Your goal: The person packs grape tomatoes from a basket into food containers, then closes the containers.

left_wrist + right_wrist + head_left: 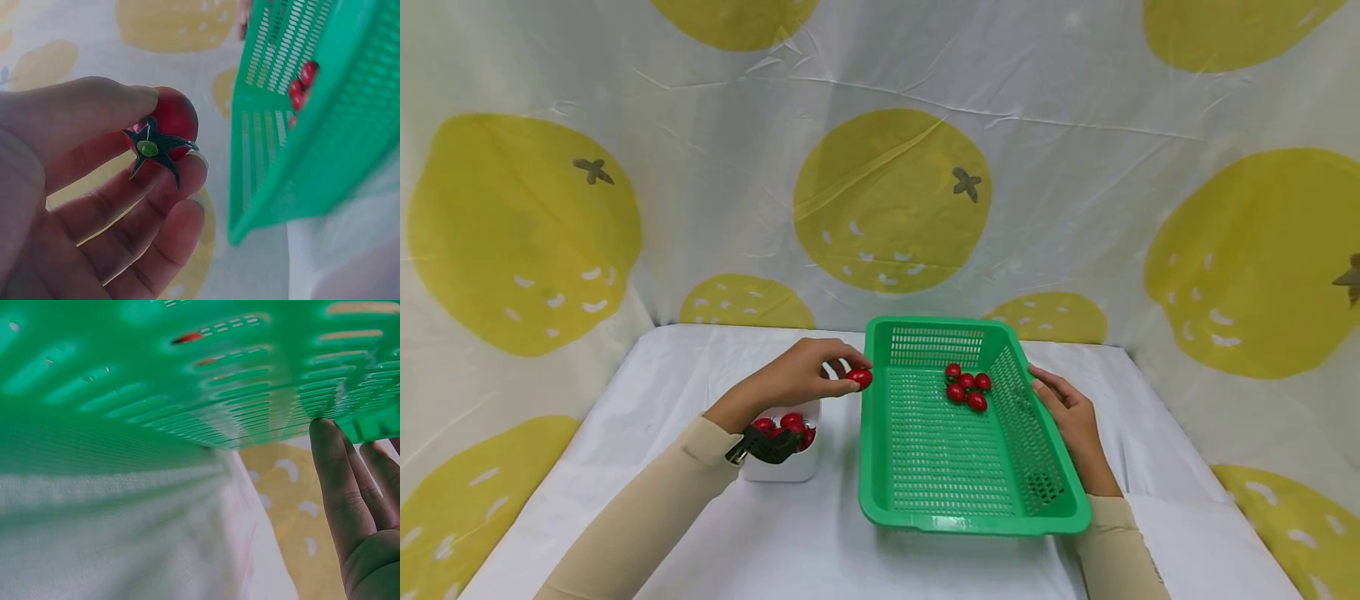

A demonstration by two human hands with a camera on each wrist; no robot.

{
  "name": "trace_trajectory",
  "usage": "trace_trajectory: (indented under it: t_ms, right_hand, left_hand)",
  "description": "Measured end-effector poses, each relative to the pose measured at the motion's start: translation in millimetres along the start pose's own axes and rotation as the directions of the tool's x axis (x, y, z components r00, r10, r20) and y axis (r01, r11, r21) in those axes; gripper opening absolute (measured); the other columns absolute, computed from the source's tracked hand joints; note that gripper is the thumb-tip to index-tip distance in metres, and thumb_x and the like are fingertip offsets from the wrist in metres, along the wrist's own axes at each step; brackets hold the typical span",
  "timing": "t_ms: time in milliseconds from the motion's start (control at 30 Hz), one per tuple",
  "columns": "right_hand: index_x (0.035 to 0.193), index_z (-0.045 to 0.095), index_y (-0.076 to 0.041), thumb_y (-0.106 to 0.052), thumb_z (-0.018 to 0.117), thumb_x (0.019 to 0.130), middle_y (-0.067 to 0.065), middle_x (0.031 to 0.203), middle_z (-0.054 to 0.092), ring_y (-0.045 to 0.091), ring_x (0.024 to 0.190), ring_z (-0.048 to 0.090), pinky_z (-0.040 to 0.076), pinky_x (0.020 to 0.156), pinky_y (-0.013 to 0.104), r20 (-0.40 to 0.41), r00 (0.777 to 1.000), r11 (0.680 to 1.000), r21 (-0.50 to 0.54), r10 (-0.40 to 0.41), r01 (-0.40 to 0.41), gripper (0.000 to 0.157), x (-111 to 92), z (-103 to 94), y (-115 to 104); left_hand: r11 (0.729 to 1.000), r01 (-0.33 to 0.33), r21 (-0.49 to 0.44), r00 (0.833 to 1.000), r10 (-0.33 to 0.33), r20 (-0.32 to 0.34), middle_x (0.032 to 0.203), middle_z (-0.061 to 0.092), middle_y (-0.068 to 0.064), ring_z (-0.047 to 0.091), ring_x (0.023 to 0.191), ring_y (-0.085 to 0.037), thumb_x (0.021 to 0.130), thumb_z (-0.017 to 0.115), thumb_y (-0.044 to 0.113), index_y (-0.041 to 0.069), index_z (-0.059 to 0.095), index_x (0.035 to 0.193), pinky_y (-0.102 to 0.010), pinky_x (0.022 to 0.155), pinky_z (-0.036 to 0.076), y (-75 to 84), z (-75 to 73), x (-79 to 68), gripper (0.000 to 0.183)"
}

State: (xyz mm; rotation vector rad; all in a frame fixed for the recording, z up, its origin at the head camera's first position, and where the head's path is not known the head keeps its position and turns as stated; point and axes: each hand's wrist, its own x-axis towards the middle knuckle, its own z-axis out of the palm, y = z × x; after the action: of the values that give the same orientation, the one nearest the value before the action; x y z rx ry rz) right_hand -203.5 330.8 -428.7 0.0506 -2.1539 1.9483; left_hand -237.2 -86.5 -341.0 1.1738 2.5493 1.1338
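My left hand [808, 367] pinches a red cherry tomato [859, 379] between thumb and fingers, just beside the left rim of a green plastic basket [876, 467]. The left wrist view shows this tomato [178, 115] with its dark green star-shaped calyx [153, 147] towards the camera. My right hand [1075, 417] grips the basket's right rim, thumb at the top edge. In the right wrist view its fingers [344, 494] lie against the slotted outer side. Several cherry tomatoes [967, 382] sit grouped inside the basket, towards its far right.
Under my left wrist, a white square container [781, 471] holds more cherry tomatoes [792, 422], partly hidden by a black wrist strap [767, 446]. A white cloth [647, 400] covers the table. Behind and at both sides hangs a curtain [715, 167] printed with yellow fruit.
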Motion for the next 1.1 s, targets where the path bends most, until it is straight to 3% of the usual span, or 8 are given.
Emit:
trace_trajectory:
  t_ms: [200,433,867,1100]
  right_hand:
    - [0.136,0.05,0.004,-0.021,0.06,0.097,-0.004,0.112,0.069,0.008,0.089,0.066,0.054,0.068,0.021,-0.001,1.0,1.0,-0.013,0.004,-0.004,0.048,1,2.7,-2]
    - [0.136,0.051,0.004,-0.02,0.06,0.096,-0.006,0.112,0.069,0.007,0.09,0.066,0.054,0.068,0.02,-0.008,1.0,1.0,-0.01,0.0,0.0,0.047,1,1.9,-1]
    - [0.136,0.052,0.002,-0.021,0.06,0.097,-0.005,0.11,0.07,0.008,0.091,0.066,0.054,0.069,0.021,0.0,1.0,1.0,-0.011,0.008,-0.008,0.046,0,0.4,-1]
    - [0.135,0.052,0.003,-0.021,0.061,0.096,-0.007,0.11,0.07,0.006,0.091,0.066,0.053,0.07,0.019,-0.019,1.0,1.0,-0.015,0.008,-0.009,0.047,0,1.7,-1]
  left_hand:
    - [0.997,0.073,0.022,0.996,-0.072,-0.049,0.108,0.065,0.003,0.062,0.092,-0.015,0.09,0.069,0.017,0.013,0.066,0.118,-0.028,0.079,0.054,-22.3,-13.1,-38.6,0.029]
    - [0.988,0.15,0.025,0.983,-0.146,-0.108,0.105,0.065,0.002,0.063,0.088,-0.014,0.088,0.069,0.012,0.014,0.067,0.114,-0.029,0.077,0.054,-48.9,-17.8,-61.7,0.026]
    - [0.972,0.23,0.059,0.97,-0.223,-0.094,0.096,0.066,0.0,0.063,0.084,-0.018,0.087,0.071,0.012,0.012,0.068,0.111,-0.029,0.073,0.054,-66.3,-14.1,-76.5,0.025]
    - [0.977,0.203,0.064,0.976,-0.197,-0.098,0.099,0.068,-0.005,0.065,0.086,-0.017,0.087,0.069,0.007,0.006,0.067,0.113,-0.03,0.077,0.053,-71.0,-11.1,-76.8,0.026]
